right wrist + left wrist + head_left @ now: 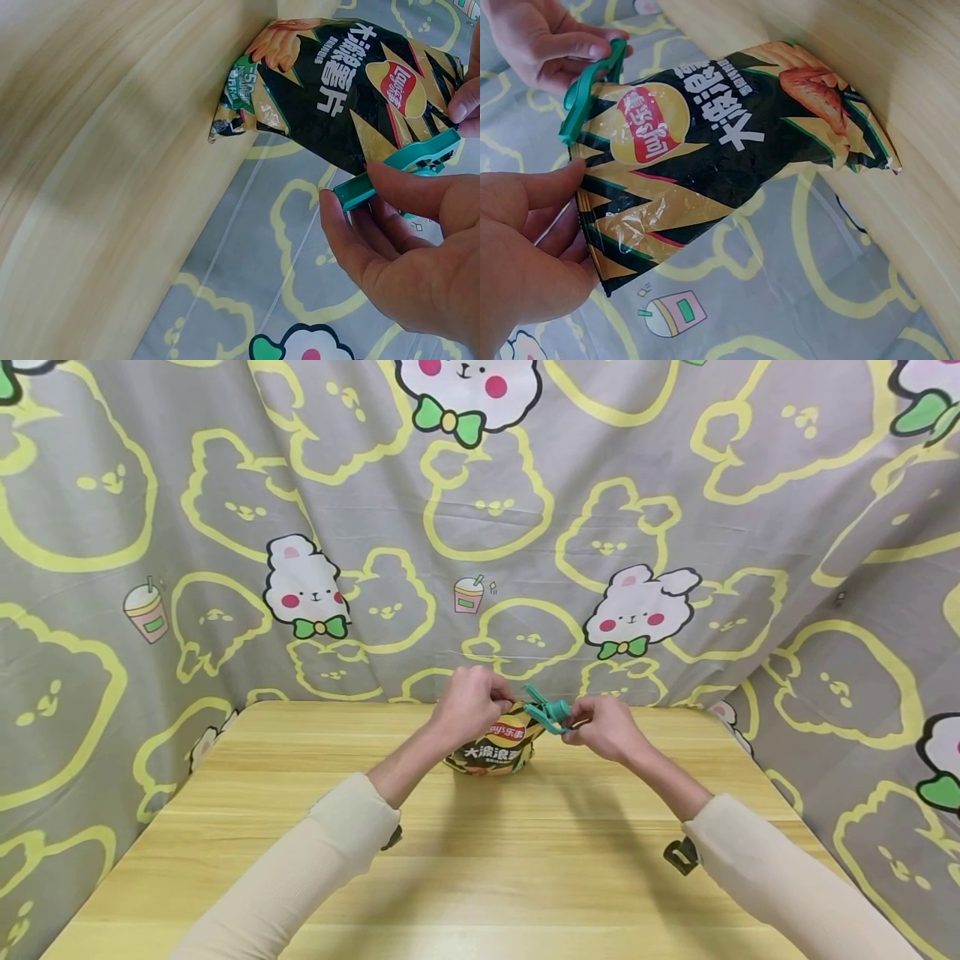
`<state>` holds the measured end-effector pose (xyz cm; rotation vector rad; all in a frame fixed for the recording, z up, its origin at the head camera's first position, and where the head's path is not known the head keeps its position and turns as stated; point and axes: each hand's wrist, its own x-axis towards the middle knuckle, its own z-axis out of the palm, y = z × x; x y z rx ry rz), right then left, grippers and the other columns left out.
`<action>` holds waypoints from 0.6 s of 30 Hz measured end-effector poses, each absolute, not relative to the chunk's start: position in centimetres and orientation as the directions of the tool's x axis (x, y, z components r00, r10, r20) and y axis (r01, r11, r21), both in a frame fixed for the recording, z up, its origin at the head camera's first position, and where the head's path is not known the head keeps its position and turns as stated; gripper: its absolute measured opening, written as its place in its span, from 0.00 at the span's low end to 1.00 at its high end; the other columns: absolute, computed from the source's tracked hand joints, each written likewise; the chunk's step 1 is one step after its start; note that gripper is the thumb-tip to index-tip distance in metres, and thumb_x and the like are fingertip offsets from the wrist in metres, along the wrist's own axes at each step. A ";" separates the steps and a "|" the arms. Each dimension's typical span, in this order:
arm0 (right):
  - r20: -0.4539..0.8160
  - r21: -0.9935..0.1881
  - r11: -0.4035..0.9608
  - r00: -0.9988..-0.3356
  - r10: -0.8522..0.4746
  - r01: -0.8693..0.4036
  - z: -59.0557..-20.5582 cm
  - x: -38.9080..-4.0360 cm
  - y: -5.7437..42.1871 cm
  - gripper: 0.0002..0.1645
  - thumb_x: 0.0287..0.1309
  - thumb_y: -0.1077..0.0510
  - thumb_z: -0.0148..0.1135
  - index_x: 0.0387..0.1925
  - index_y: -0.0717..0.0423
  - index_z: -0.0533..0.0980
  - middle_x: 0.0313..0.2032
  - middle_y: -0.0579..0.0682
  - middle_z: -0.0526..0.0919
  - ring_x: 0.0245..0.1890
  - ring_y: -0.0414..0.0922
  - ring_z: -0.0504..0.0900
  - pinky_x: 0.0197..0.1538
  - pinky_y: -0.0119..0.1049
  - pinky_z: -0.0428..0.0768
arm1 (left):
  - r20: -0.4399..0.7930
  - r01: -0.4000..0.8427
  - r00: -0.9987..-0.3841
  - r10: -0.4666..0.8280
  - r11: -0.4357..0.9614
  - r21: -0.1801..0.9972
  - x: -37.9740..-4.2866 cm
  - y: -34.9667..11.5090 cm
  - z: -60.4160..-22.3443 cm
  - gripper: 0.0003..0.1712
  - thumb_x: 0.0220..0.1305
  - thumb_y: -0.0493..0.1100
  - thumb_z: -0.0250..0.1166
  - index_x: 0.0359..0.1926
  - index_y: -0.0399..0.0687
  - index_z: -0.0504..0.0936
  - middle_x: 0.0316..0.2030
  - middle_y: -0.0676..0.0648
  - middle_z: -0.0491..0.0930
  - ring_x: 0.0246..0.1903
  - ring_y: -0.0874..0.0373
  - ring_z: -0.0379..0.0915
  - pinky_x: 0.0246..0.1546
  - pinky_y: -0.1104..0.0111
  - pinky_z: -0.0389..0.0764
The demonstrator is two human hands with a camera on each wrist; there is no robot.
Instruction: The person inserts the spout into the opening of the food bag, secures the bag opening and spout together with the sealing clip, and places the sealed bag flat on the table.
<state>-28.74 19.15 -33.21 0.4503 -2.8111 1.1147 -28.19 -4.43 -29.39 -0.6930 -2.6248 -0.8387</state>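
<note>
A black and gold Lay's chip bag (492,755) stands on its lower end near the table's back edge. Its flat top edge is pinched between thumb and fingers of my left hand (471,703), as the left wrist view shows (525,244). My right hand (607,728) grips a green bag clip (557,713) by its end. The clip's two arms spread apart in the head view, at the bag's top corner. In the right wrist view the clip (409,161) lies across that corner, with my right thumb and fingers (375,225) on it.
The wooden table (300,868) spreads out in front of me. Right behind its back edge hangs a grey patterned curtain (360,527), which runs along both sides too. Dark straps (681,856) show under the sleeves.
</note>
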 end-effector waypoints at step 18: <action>0.173 -0.677 0.682 -0.961 -0.218 -0.277 -33.1 -28.7 18.9 0.07 0.51 0.65 0.74 0.29 0.58 0.81 0.32 0.52 0.90 0.35 0.45 0.88 0.41 0.37 0.81 | 0.407 0.520 -0.845 0.346 0.705 0.481 -28.2 -4.4 -29.5 0.05 0.62 0.33 0.71 0.33 0.45 0.92 0.31 0.48 0.90 0.29 0.60 0.85 0.31 0.72 0.84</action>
